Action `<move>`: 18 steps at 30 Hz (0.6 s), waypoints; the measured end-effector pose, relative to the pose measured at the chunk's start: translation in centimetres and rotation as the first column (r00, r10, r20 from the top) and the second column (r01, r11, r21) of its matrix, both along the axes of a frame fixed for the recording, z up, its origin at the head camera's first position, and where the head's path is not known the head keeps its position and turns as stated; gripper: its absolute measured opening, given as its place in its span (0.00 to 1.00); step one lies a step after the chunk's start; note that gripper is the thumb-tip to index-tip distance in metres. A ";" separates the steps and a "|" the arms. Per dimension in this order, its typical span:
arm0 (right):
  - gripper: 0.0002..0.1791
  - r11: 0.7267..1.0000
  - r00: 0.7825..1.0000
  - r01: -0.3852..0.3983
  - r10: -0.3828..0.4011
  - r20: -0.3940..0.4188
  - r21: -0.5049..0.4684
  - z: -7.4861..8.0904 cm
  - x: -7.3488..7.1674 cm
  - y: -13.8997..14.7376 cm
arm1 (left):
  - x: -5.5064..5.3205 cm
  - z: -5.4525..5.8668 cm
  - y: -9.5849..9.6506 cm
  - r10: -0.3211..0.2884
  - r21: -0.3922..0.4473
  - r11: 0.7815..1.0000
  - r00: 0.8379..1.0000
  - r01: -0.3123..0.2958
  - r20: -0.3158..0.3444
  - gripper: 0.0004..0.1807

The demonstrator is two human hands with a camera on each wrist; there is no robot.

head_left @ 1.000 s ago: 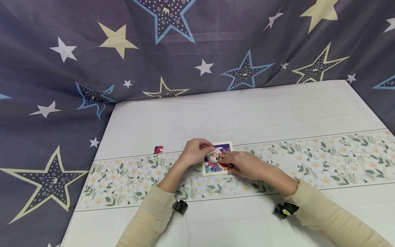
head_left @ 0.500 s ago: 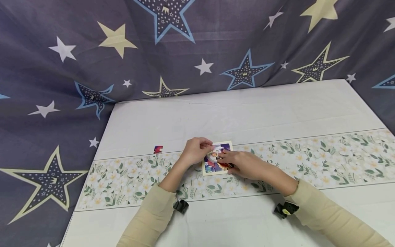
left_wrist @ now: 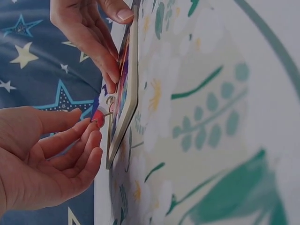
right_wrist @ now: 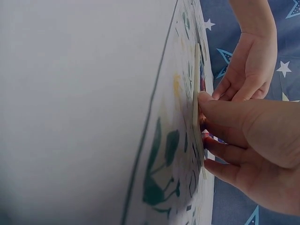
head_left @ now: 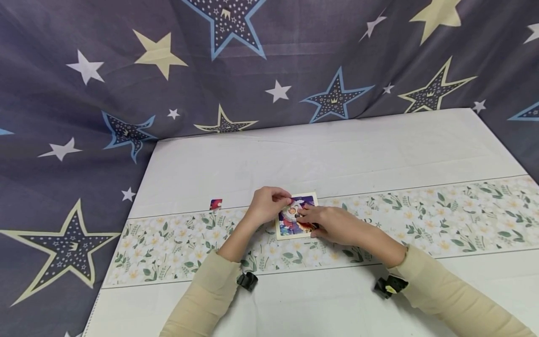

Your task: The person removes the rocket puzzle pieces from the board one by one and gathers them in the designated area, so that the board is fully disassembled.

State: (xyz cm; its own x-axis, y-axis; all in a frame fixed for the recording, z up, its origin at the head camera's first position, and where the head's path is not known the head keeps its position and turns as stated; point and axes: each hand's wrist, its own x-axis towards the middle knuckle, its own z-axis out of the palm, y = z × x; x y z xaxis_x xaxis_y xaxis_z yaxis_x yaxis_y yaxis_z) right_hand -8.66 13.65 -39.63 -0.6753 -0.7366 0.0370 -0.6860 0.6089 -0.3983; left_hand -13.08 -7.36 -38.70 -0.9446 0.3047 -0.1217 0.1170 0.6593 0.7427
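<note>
A small picture jigsaw puzzle in a cream-rimmed tray point(head_left: 290, 237) lies flat on the floral band of the cloth. My left hand point(head_left: 266, 206) is at its upper left corner. Between thumb and fingertips it pinches a red and purple puzzle piece point(left_wrist: 99, 118), tilted up against the tray in the left wrist view. My right hand point(head_left: 337, 223) rests on the puzzle from the right, fingertips on the picture and thumb along the near edge. Its fingers cover part of the picture's right side.
One loose puzzle piece point(head_left: 216, 204), red and purple, lies to the left at the band's upper line. A white tablecloth point(head_left: 362, 154) stretches behind and in front. A dark star-patterned curtain point(head_left: 252, 84) hangs along the back and left side.
My left hand has crept very slightly up and to the right at the tray's corner. The right hand, the tray and the loose piece have stayed in place.
</note>
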 end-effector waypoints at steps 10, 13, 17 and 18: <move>0.24 1.000 1.000 0.007 -0.007 0.018 0.002 -0.1 0.0 0.0 | 0.0 -0.5 0.1 0.010 0.041 0.999 0.999 -0.012 0.040 0.07; 0.24 1.000 1.000 0.007 -0.007 0.015 -0.001 -0.1 0.0 0.0 | 0.0 -0.7 0.2 0.007 0.055 0.998 0.999 -0.010 0.046 0.07; 0.24 1.000 1.000 0.008 -0.008 0.013 -0.003 -0.1 -0.1 0.0 | -0.2 -0.9 0.3 0.016 0.062 0.998 0.999 -0.018 0.034 0.06; 0.24 1.000 1.000 0.009 -0.009 0.013 -0.001 -0.1 -0.1 0.0 | -0.2 -1.0 0.3 0.020 0.063 0.998 0.999 -0.022 0.031 0.06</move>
